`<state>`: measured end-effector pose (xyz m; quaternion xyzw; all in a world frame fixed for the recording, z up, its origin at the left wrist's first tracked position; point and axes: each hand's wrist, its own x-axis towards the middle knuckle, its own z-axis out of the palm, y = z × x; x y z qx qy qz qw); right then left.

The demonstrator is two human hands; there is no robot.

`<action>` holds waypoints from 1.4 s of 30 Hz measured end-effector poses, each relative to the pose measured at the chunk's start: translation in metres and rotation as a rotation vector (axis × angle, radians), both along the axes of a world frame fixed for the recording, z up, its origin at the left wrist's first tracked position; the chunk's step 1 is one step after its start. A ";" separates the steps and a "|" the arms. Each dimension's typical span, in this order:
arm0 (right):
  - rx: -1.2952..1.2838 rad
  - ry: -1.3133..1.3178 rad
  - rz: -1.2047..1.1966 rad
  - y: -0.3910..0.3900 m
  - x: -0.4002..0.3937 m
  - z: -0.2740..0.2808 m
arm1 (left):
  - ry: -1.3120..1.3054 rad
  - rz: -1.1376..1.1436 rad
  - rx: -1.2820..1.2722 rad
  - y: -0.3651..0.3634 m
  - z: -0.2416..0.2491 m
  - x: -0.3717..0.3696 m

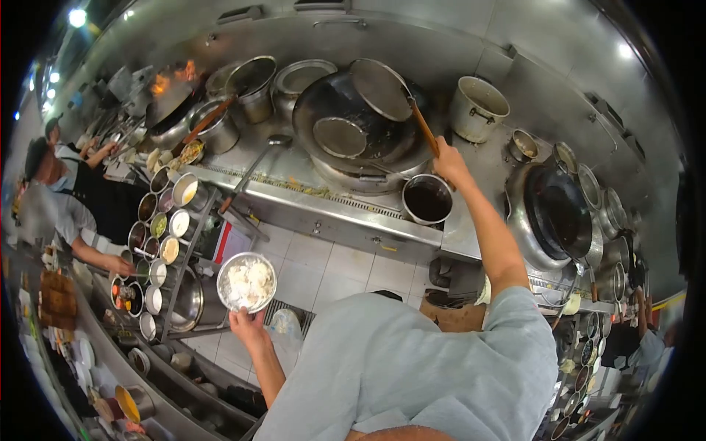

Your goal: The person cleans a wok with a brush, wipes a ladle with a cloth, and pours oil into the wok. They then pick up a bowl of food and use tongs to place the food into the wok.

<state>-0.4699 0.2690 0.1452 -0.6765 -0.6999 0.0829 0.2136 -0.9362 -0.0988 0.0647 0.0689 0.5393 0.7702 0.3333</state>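
Note:
My left hand grips the rim of a metal bowl filled with white, lumpy food, held over the floor left of my body. On the other side, my right hand is closed around the wooden handle of a round skimmer. Its disc is tilted above the far right side of a big dark wok. Inside the wok lies another round, flat, greyish piece; what it is I cannot make out. Just below my right hand stands a pot of dark liquid on the counter edge.
A ladle lies across the steel counter. Several seasoning containers fill a rack at left. A co-worker reaches toward them. Flames rise at a far-left wok. A second wok and a tall pot are at right.

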 end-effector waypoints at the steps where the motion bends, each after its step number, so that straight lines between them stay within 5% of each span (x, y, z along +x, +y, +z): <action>1: 0.177 -0.179 -0.005 0.008 0.006 0.003 | -0.006 0.007 0.003 -0.002 0.000 -0.002; 7: 0.383 0.059 -0.119 0.065 0.036 0.049 | 0.028 0.025 -0.029 -0.007 0.002 -0.004; 10: 0.603 0.163 0.024 0.102 0.062 0.061 | 0.004 0.096 -0.065 -0.009 -0.001 0.000; 14: 0.541 -0.071 -0.379 0.152 0.055 0.100 | 0.007 0.143 -0.090 -0.008 0.012 0.018; 18: 0.430 -0.316 -0.375 0.238 0.115 0.095 | 0.015 0.178 -0.126 -0.008 0.025 0.040; 21: 0.367 -0.175 -0.327 0.260 0.134 0.120 | 0.026 0.176 -0.128 -0.011 0.010 0.044; 27: -0.234 1.737 0.161 0.279 0.165 0.144 | 0.021 0.115 -0.097 0.014 0.010 0.071; 29: -0.341 1.142 0.000 0.338 0.197 0.140 | 0.015 0.081 -0.092 0.026 0.031 0.087; 31: -0.356 1.178 -0.051 0.337 0.188 0.117 | 0.009 0.068 -0.037 0.031 0.031 0.093; 33: -0.256 1.823 -0.055 0.283 0.149 0.111 | 0.042 0.048 -0.042 0.033 0.028 0.101; 36: -0.258 1.558 0.215 0.204 0.134 0.055 | 0.025 -0.009 -0.058 0.040 0.031 0.113; 38: -0.431 1.556 0.194 0.145 0.124 0.039 | 0.014 -0.063 -0.078 0.044 0.029 0.113; 42: -0.481 1.101 0.117 0.059 0.082 -0.009 | 0.005 -0.129 -0.051 0.060 0.036 0.120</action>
